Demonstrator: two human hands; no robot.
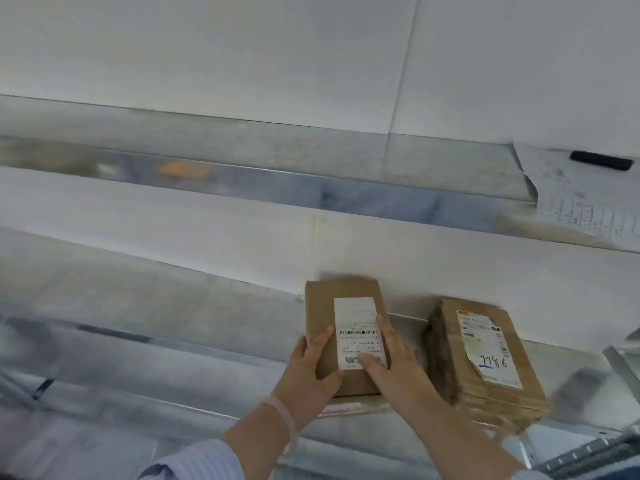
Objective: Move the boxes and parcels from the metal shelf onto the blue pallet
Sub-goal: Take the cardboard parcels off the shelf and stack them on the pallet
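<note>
A small brown cardboard box (pixel 325 306) with a white barcode label lies on the metal shelf (pixel 173 299), against the white wall. My left hand (pixel 311 368) grips its near left edge, thumb curled over the top. My right hand (pixel 391 362) holds its right side, with the fingers lying across the label. Just to the right stands a second brown parcel (pixel 485 362), thicker, with a label marked "7786" in blue pen; neither hand touches it. The blue pallet is out of view.
A higher metal shelf (pixel 277 161) runs across the view above, with a printed paper sheet (pixel 585 199) and a black object (pixel 601 161) at its right end. A shelf post and bracket (pixel 620 365) stand at the right edge.
</note>
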